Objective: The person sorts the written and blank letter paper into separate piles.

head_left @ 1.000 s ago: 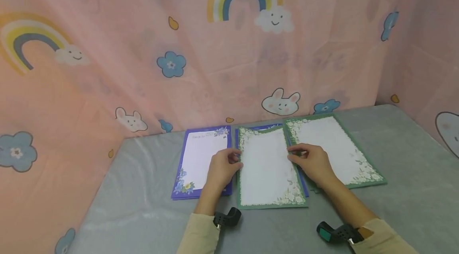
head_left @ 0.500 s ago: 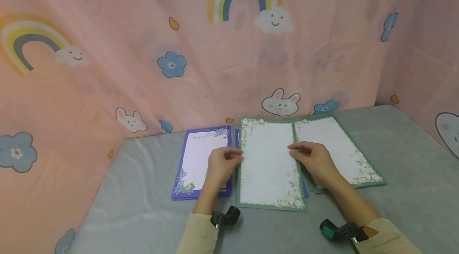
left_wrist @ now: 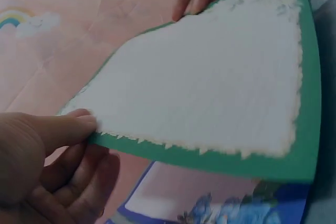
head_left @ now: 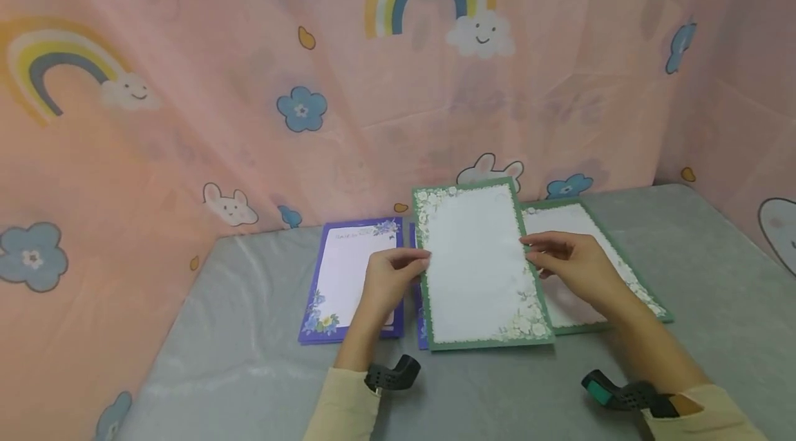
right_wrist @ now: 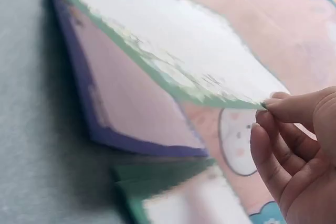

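Note:
A green-bordered sheet of paper [head_left: 475, 268] with white flowers in its corners is held up off the table by both hands. My left hand [head_left: 388, 282] pinches its left edge between thumb and fingers, and my right hand [head_left: 575, 265] pinches the right edge. In the left wrist view the sheet [left_wrist: 210, 82] bends slightly between the two grips. Beneath it lies a purple-bordered sheet [right_wrist: 121, 87], mostly hidden in the head view. Right of it rests a stack of green-bordered sheets [head_left: 562, 216], partly covered by my right hand.
On the left lies a stack of purple-bordered sheets [head_left: 354, 275] with blue flowers and faint writing at the top. The grey cloth-covered table [head_left: 249, 372] meets a pink patterned curtain [head_left: 385, 109] at its back edge.
The green-bordered sheet has risen off the purple sheet and shifted slightly right, its top edge now overlapping the curtain. Both hands still pinch it; the right hand has moved right.

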A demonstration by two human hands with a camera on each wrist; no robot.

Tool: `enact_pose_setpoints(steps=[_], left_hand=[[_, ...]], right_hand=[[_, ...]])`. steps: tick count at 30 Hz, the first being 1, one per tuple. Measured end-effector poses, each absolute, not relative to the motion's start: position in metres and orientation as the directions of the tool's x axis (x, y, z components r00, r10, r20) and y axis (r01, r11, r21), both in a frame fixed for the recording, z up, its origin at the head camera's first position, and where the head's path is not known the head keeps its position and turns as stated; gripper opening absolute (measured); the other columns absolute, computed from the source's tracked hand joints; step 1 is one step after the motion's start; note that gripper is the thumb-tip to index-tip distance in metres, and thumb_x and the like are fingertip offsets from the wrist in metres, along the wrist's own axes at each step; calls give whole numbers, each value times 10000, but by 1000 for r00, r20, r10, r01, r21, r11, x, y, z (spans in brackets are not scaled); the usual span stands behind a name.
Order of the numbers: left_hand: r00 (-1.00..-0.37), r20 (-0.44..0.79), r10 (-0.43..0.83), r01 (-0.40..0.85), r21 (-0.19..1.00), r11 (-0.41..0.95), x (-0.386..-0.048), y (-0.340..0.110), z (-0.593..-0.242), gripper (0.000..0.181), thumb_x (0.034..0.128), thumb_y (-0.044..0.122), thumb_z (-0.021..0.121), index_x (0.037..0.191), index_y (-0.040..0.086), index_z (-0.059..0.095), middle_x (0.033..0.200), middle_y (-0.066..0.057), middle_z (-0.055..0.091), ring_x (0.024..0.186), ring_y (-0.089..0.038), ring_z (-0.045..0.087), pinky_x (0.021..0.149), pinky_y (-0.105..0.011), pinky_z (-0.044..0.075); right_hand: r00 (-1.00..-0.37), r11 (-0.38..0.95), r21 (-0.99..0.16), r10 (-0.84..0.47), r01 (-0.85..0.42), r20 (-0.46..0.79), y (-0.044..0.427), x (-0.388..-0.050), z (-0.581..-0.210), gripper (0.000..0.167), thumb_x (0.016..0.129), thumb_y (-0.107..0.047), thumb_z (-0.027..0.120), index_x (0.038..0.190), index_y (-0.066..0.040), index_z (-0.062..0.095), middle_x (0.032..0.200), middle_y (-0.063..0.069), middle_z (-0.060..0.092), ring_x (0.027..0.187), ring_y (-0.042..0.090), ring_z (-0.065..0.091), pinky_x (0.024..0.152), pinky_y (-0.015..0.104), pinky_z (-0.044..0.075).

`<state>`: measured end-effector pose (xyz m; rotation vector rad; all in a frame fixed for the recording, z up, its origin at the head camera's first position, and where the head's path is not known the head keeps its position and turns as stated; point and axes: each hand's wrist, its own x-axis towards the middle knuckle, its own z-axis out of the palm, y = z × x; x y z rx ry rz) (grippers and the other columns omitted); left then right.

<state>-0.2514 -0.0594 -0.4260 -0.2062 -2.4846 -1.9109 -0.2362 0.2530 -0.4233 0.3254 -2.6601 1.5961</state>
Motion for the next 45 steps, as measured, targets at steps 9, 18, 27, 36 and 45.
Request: enact_pose_setpoints(steps=[9,18,27,36,45], left_hand=[[-967,116,227,179,943,281,-253,-34,-405,214,935,171,715,1141,144,763,981,-93,744,790,-107,703,816,-448,592],[-960,161,228,211,955,210,-256,4,-378,210,936,151,716,1140,149,767,952,-73,704,792,-76,678,814,-402,588],[-962,171,212,197,974,109,-258,28,-368,211,918,159,746,1126,144,777,871,-20,657,788,-91,671,803,-296,581],[-977,172,127,183,979,84,-254,43,-373,173,914,136,743,1081,126,789,956,-84,744,746,-71,632,709,-229,542],[-983,159,93,177,956,233,-251,67,-390,195,905,108,741,1077,183,794,1086,-14,746,825,-41,614,668,-193,504]], right_hand=[[-983,386,-904,-80,-186,168,275,-233,-398,376,1017,-303,612,1334,-101,641,1091,-292,649,928,-31,647,791,171,557],[-989,120,-982,1,-147,148,306,-231,-393,325,1013,-171,613,1331,-121,658,1189,-233,631,1051,-105,598,819,62,499],[-986,-224,-960,56,-168,160,321,-227,-384,276,974,-96,658,1239,-126,727,1116,-149,705,1029,-20,615,825,91,505],[-957,-46,-962,122,-269,262,327,-224,-376,260,988,-100,635,1231,-118,726,1095,-177,714,1002,-37,634,803,84,514],[-930,414,-898,251,-149,270,334,-221,-381,319,995,-247,646,1281,-116,699,1008,-322,633,826,-51,584,674,107,478]])
